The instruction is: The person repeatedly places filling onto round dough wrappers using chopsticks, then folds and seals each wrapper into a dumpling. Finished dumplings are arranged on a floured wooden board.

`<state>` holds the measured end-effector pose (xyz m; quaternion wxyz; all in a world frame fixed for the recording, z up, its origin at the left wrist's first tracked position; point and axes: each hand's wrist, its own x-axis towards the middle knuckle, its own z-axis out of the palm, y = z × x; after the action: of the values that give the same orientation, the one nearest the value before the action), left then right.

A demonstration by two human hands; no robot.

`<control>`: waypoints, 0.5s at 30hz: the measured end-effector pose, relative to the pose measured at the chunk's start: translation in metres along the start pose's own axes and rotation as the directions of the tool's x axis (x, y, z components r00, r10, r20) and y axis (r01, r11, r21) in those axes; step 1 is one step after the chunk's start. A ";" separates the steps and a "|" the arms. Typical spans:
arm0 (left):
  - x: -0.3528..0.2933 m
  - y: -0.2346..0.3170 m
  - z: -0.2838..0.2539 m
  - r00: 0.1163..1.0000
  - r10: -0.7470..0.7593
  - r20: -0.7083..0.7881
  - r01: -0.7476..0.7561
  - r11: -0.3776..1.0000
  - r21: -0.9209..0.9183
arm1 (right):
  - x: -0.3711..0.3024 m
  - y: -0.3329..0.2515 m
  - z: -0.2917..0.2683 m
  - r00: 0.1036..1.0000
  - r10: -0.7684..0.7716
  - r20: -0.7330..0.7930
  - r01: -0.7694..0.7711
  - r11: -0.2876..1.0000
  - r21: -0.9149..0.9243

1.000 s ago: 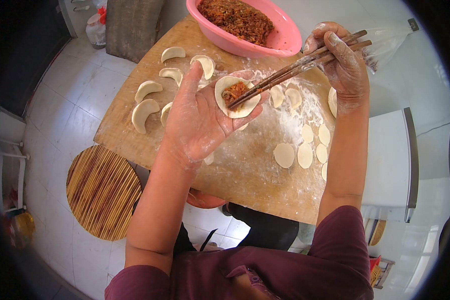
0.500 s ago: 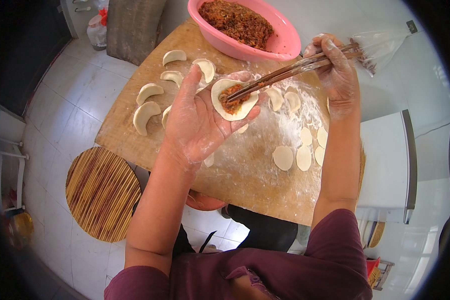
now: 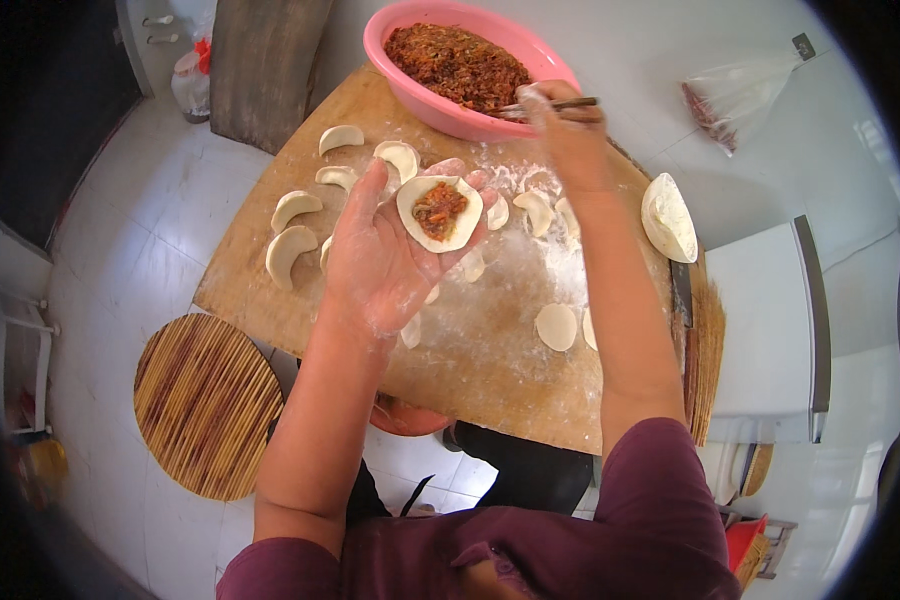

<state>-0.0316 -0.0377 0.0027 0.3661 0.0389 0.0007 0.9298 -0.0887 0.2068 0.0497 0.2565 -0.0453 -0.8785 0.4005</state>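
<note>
Holds round dough [image 3: 470, 217] w/ red filling [image 3: 439, 211] on wide-open L hand [image 3: 385, 245]. Grips chopsticks [image 3: 582, 103] in curled, blurry R hand [image 3: 570, 140], nr far pink bowl [image 3: 450, 121].

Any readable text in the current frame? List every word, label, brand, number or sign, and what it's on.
None that can be read.
No lettering shows on the pink basin, chopsticks or wooden board.
Clear jar at upper left: too small to tell.

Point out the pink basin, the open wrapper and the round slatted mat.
Pink basin [image 3: 438, 115]: head view, near outer wall.
Open wrapper [image 3: 464, 229]: head view, bare dough rim.
Round slatted mat [image 3: 208, 407]: head view, middle of slats.
</note>
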 end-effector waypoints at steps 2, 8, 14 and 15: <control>0.000 -0.003 0.003 0.999 0.020 -0.033 -0.019 0.999 0.029 | -0.009 -0.004 0.001 0.999 -0.028 -0.017 0.027 0.998 -0.059; -0.002 -0.012 0.004 0.999 -0.009 -0.044 0.024 0.941 0.337 | -0.103 -0.039 -0.046 0.944 -0.218 -0.249 0.123 0.930 -0.345; -0.010 -0.046 0.005 0.963 -0.261 -0.070 0.271 0.928 0.255 | -0.212 -0.043 -0.072 0.841 -0.540 0.031 0.506 0.765 -0.398; -0.013 -0.051 0.005 0.961 -0.272 -0.055 0.277 0.917 0.286 | -0.222 -0.051 -0.072 0.857 -0.514 0.038 0.484 0.775 -0.408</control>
<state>0.0131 -0.0095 0.0051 0.4831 0.0853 0.1456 0.8592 0.1445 0.1584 0.0340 0.3712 0.1223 -0.9117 0.1264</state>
